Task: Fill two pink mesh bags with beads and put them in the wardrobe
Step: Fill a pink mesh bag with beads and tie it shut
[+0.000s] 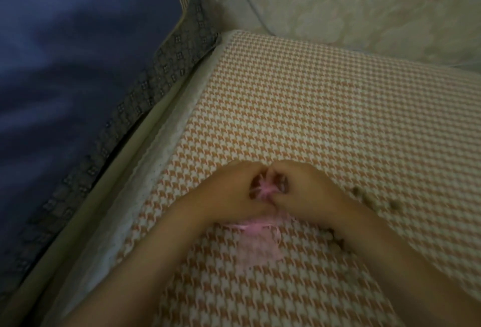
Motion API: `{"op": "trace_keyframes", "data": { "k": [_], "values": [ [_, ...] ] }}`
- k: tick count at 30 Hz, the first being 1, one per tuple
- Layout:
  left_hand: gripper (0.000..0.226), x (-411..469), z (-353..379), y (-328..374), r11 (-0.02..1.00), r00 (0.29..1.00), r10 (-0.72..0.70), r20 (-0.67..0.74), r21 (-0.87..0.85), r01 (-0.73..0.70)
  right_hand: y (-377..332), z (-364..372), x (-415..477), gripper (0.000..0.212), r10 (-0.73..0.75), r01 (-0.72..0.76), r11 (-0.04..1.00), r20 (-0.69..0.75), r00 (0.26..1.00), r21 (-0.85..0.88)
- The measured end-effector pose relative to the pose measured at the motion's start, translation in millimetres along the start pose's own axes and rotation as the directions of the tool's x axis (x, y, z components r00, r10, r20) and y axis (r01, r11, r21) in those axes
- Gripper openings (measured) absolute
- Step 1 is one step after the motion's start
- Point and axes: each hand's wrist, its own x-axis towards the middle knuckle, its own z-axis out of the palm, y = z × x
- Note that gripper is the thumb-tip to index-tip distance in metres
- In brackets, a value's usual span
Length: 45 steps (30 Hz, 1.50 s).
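Pinching from both sides, the left hand and right hand meet knuckle to knuckle. Their curled fingertips grip the gathered top of a pink mesh bag between them. Just below the fingers, toward the person, more pink mesh lies flat on the houndstooth blanket. Its long axis runs from the fingers back between the wrists, with the ribbon end nearest the fingers. Blur hides whether it is the same bag. Small dark beads lie just right of the right fingers. A blue cloth lies well left.
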Motion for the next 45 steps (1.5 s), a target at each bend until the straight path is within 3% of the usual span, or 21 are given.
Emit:
{"op": "trace_keyframes", "data": {
  "k": [3,9,15,20,25,28,30,32,38,41,45],
  "values": [
    [0.039,-9,3,4,0.979,0.995,-0.033,-0.094,-0.203,0.014,-5,2,-11,0.012,-0.008,0.016,0.999,-0.161,0.987,0.049],
    [0.031,-44,-13,47,0.962,0.943,0.0,-0.332,-0.256,-0.09,-44,-17,-77,0.014,-0.021,0.075,0.99,-0.407,0.913,0.117],
    [0.019,-92,-24,97,0.973,0.921,0.135,-0.366,-0.125,-0.193,-84,-30,-146,0.005,0.13,0.027,0.949,-0.468,0.874,0.314],
    [0.017,-131,-14,118,0.969,0.916,0.198,-0.35,-0.069,-0.236,-110,-24,-185,0.012,0.258,-0.039,0.887,-0.421,0.869,0.461],
    [0.019,-153,7,117,0.963,0.918,0.219,-0.331,-0.078,-0.258,-118,-2,-214,0.008,0.294,-0.04,0.877,-0.471,0.832,0.478],
    [0.025,-153,20,116,0.959,0.866,0.281,-0.414,0.085,-0.271,-115,4,-220,0.009,0.321,-0.073,0.884,-0.487,0.812,0.462],
    [0.019,-150,26,121,0.957,0.84,0.286,-0.461,0.086,-0.278,-110,1,-220,0.01,0.328,-0.072,0.878,-0.487,0.809,0.473],
    [0.009,-141,32,128,0.968,0.873,0.218,-0.436,-0.017,-0.25,-101,-1,-218,0.01,0.332,-0.053,0.863,-0.485,0.809,0.503],
    [0.035,-84,38,129,0.995,0.961,0.092,-0.26,-0.017,-0.1,-54,4,-183,0.018,0.35,-0.103,0.864,-0.439,0.828,0.494],
    [0.027,-62,35,126,0.996,0.988,0.064,-0.138,-0.045,-0.071,-32,-1,-170,0.017,0.365,-0.115,0.858,-0.438,0.822,0.501],
    [0.014,-45,38,121,0.997,0.99,0.07,-0.123,-0.028,-0.074,-11,-3,-164,0.006,0.357,-0.086,0.826,-0.399,0.845,0.558]
  ]
}}
